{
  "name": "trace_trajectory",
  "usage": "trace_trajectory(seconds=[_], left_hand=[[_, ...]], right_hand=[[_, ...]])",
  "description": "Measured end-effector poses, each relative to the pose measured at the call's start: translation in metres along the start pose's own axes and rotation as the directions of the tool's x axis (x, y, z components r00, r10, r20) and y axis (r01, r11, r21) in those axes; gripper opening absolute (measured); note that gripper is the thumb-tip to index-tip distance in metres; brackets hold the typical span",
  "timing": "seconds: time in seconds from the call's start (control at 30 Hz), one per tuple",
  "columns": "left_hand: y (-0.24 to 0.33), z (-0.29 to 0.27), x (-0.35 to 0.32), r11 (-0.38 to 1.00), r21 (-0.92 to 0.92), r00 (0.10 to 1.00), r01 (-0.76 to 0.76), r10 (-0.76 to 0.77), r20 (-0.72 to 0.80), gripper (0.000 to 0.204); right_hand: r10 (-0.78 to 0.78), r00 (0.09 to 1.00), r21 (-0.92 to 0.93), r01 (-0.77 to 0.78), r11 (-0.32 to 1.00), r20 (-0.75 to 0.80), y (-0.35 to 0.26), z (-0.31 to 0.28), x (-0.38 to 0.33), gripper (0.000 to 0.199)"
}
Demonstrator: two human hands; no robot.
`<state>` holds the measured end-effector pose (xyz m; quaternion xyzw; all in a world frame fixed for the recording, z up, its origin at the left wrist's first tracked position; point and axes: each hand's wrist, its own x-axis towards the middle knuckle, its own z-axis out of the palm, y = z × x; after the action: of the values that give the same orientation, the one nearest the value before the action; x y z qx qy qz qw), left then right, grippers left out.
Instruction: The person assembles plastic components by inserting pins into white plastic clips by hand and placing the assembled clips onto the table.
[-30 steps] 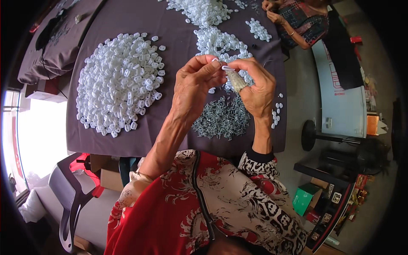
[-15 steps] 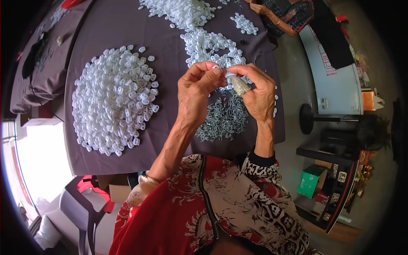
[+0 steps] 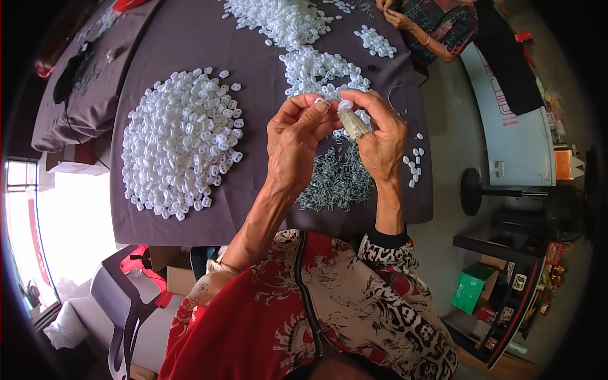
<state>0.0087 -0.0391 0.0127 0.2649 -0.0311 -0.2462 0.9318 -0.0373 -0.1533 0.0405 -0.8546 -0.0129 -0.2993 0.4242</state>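
My left hand (image 3: 294,130) is closed in a pinch on a small white plastic piece (image 3: 320,101) over the table. Close beside it, my right hand (image 3: 382,133) holds another white plastic piece (image 3: 345,104) between its forefinger and thumb. A ragged beige wrap (image 3: 352,123) covers the right thumb. Below the hands lies a pile of small grey metal pins (image 3: 335,180), partly hidden by the wrists. Just beyond the hands spreads a loose heap of white plastic pieces (image 3: 310,66) with holes in them.
A large round pile of white pieces (image 3: 180,142) covers the left of the dark tablecloth (image 3: 250,60). More lie in a far heap (image 3: 282,22), a small cluster (image 3: 375,42) and at the right edge (image 3: 413,166). Across the table, another person's hands (image 3: 398,18) work. A grey chair (image 3: 117,304) stands lower left.
The view has shifted a little, so the table and piles sit farther right. My right hand's white piece has tilted at the thumb tip; both hands stay close together.
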Motion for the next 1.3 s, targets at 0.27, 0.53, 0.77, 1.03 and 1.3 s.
trace_trajectory(seconds=[0.27,0.53,0.77,1.03,1.3], left_hand=[[0.0,0.005,-0.013,0.995,0.1,1.0,-0.02,0.022,-0.018,0.007],[0.0,0.003,-0.016,0.994,0.114,0.999,-0.008,0.012,-0.038,0.008],[0.004,-0.002,-0.019,0.995,0.097,0.999,-0.022,0.026,-0.041,0.009],[0.007,-0.003,-0.024,0.993,0.119,1.0,-0.016,0.016,0.004,0.011],[0.005,-0.001,-0.025,0.987,0.162,1.0,0.018,-0.019,0.003,0.012]], right_hand=[[-0.001,0.997,0.02,0.0,1.0,0.076,-0.002,-0.016,-0.001,0.026],[-0.005,0.991,0.006,0.004,1.0,0.133,-0.003,-0.015,-0.007,0.028],[-0.051,0.976,0.015,0.048,0.999,0.211,-0.008,-0.016,-0.005,0.03],[-0.08,0.964,0.044,0.071,0.997,0.255,-0.008,-0.02,-0.006,0.033],[-0.001,0.95,0.072,-0.022,0.997,0.312,-0.008,-0.03,-0.008,0.029]])
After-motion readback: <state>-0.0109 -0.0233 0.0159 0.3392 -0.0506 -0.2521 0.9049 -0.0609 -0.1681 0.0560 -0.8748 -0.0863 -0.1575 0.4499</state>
